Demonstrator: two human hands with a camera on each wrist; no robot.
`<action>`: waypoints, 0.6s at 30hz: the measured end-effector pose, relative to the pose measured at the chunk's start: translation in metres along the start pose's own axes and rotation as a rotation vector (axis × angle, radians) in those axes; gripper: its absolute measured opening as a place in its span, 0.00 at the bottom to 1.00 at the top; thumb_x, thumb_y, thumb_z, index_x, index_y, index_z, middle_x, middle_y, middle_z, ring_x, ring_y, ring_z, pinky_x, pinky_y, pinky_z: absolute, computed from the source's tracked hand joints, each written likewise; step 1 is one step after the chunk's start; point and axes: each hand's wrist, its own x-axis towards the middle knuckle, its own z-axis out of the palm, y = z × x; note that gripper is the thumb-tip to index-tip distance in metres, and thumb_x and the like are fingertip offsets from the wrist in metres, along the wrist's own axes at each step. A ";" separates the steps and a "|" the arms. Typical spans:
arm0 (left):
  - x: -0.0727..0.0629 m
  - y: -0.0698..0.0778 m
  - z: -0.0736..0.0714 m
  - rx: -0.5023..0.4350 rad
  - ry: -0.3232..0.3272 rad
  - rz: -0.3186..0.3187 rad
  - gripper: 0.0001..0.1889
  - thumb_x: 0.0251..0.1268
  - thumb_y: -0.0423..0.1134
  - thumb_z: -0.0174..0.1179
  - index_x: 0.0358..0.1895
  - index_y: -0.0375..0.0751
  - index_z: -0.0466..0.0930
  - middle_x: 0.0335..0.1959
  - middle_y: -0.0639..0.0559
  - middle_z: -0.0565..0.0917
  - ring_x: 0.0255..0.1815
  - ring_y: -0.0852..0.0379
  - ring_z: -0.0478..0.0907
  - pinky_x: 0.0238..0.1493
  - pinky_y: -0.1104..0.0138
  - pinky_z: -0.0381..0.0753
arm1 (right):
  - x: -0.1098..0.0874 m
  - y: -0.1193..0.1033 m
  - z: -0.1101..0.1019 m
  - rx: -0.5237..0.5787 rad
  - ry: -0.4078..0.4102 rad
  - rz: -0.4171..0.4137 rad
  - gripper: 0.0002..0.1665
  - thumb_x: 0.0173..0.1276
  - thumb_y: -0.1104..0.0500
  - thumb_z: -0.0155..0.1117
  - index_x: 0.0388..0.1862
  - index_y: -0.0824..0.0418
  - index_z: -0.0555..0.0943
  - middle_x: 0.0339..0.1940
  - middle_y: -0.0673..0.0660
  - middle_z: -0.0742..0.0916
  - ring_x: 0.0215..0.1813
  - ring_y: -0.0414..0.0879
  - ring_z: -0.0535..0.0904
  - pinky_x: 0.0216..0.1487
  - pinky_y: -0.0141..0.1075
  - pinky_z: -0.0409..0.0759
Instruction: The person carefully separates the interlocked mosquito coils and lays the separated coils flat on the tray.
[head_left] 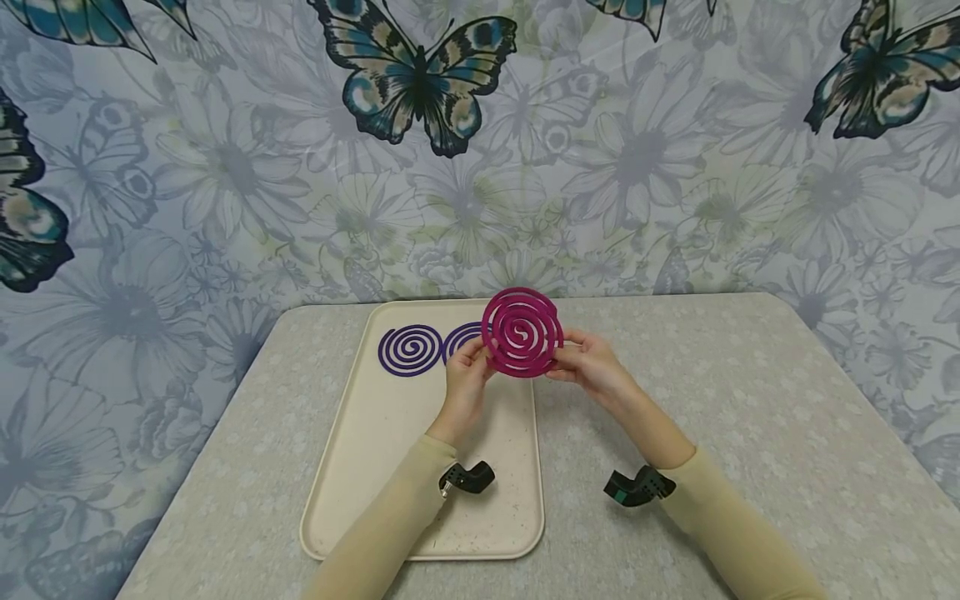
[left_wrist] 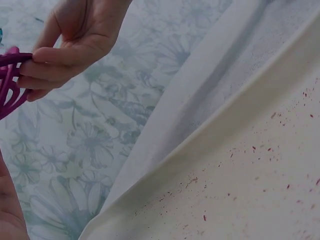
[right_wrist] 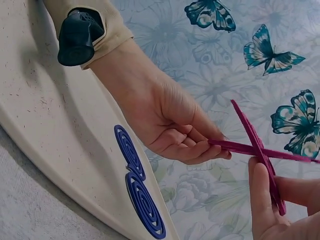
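Both hands hold up two magenta flat spirals (head_left: 520, 367) over the tray's far right corner. From the head they line up as one disc; in the right wrist view the magenta spirals (right_wrist: 259, 149) cross edge-on in an X. My left hand (head_left: 467, 379) pinches one at its left rim, and my right hand (head_left: 591, 362) pinches the other at its right rim. Behind and left of them, a blue-purple spiral (head_left: 410, 351) lies flat on the tray. Beside it lies a second blue-purple spiral (head_left: 459, 337), partly covered by the left hand and the magenta piece.
The cream tray (head_left: 397, 467) has a raised rim and small reddish crumbs scattered on it. It lies on a pale patterned tabletop (head_left: 660, 392). At the back stands a wall covering (head_left: 247, 167) with butterflies and flowers. A dark device (head_left: 637, 487) sits on each wrist.
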 end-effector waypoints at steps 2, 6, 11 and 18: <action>0.000 0.000 0.000 -0.007 -0.010 0.002 0.10 0.68 0.27 0.53 0.37 0.46 0.81 0.27 0.59 0.83 0.28 0.68 0.80 0.36 0.75 0.84 | 0.000 0.000 -0.001 0.007 0.006 -0.006 0.06 0.72 0.70 0.48 0.41 0.62 0.73 0.25 0.48 0.87 0.27 0.37 0.84 0.32 0.26 0.84; 0.001 0.000 0.001 -0.015 -0.031 0.011 0.11 0.67 0.26 0.53 0.36 0.46 0.82 0.26 0.58 0.81 0.27 0.67 0.79 0.35 0.75 0.84 | 0.000 -0.003 -0.004 0.025 0.003 -0.017 0.10 0.72 0.71 0.46 0.39 0.59 0.74 0.23 0.47 0.87 0.25 0.36 0.82 0.29 0.24 0.82; 0.001 0.002 0.001 -0.043 -0.063 -0.018 0.11 0.70 0.30 0.51 0.34 0.48 0.81 0.26 0.59 0.83 0.27 0.67 0.81 0.34 0.75 0.84 | 0.000 -0.003 -0.006 0.021 0.038 -0.039 0.09 0.71 0.70 0.48 0.41 0.59 0.75 0.22 0.46 0.87 0.25 0.36 0.83 0.30 0.25 0.83; -0.003 0.015 -0.001 0.096 -0.159 -0.020 0.16 0.74 0.43 0.49 0.50 0.32 0.74 0.31 0.60 0.83 0.31 0.67 0.81 0.37 0.75 0.84 | 0.002 0.001 -0.004 -0.036 0.176 -0.107 0.11 0.70 0.68 0.53 0.50 0.62 0.76 0.27 0.42 0.87 0.29 0.34 0.83 0.34 0.27 0.85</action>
